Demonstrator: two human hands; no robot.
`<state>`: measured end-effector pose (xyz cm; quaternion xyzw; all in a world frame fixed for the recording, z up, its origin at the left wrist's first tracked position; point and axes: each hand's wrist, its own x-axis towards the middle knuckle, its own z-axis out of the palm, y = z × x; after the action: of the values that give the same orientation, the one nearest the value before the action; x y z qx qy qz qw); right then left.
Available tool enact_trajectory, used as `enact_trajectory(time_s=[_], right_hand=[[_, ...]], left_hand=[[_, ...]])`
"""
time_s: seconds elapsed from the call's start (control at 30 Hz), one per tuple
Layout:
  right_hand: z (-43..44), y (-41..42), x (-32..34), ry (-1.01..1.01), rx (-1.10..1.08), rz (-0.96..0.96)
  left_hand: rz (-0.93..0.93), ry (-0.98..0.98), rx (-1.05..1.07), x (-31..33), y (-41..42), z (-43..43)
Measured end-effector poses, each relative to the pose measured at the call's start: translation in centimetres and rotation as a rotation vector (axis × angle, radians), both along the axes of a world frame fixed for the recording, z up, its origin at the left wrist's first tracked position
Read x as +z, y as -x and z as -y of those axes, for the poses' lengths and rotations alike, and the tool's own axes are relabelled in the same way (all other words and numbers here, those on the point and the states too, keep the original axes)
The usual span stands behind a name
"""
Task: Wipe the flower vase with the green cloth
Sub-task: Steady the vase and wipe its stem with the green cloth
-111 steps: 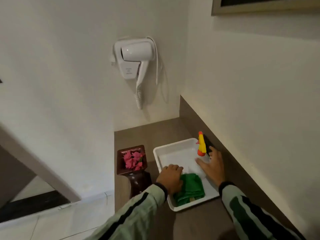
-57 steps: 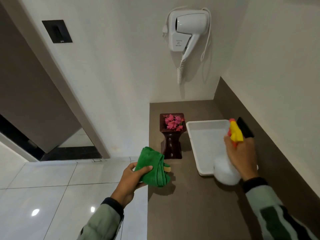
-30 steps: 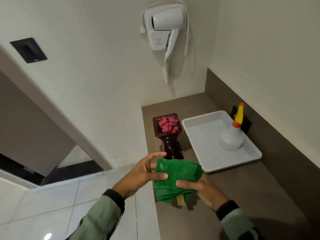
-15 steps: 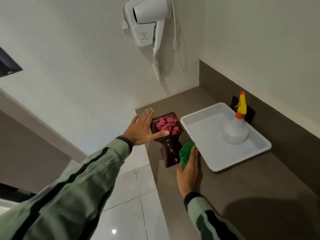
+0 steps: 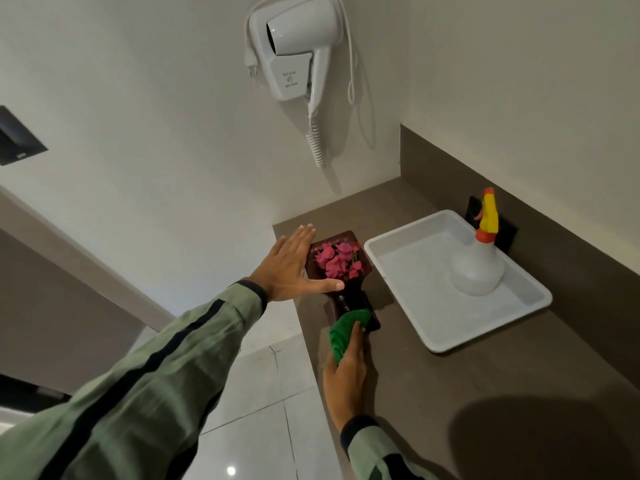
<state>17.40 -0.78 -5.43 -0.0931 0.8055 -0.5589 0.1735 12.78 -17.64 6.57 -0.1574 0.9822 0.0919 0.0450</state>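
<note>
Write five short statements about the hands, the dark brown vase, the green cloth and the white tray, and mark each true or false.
1. The right hand presses the green cloth against the lower part of the dark brown vase. True.
2. The left hand holds the white spray bottle with the yellow nozzle. False: it lies flat and open against the vase's top.
3. The spray bottle stands in the white rectangular tray. True.
4. The vase is empty. False: pink flowers fill its top.
5. The white wall-mounted hair dryer lies on the counter. False: it hangs on the wall.
</note>
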Motion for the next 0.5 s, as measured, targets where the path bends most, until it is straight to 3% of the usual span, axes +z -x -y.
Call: enact_trajectory(time_s=[0.23, 0.4, 0.5], right_hand=[[-2.5, -0.8, 0.1, 0.09, 0.216, 0.099], [-4.1, 1.7, 1.4, 0.039, -0.178, -0.114], [-2.6, 4.1, 2.4, 0.093, -0.192, -0.096]], left_hand=[[-0.018, 0.093, -0.056, 0.4, -0.6, -0.5], [-0.028, -0.005, -0.036, 0.2, -1.3, -0.3], [-0.045, 0.035, -0.056, -0.1, -1.2, 0.0]])
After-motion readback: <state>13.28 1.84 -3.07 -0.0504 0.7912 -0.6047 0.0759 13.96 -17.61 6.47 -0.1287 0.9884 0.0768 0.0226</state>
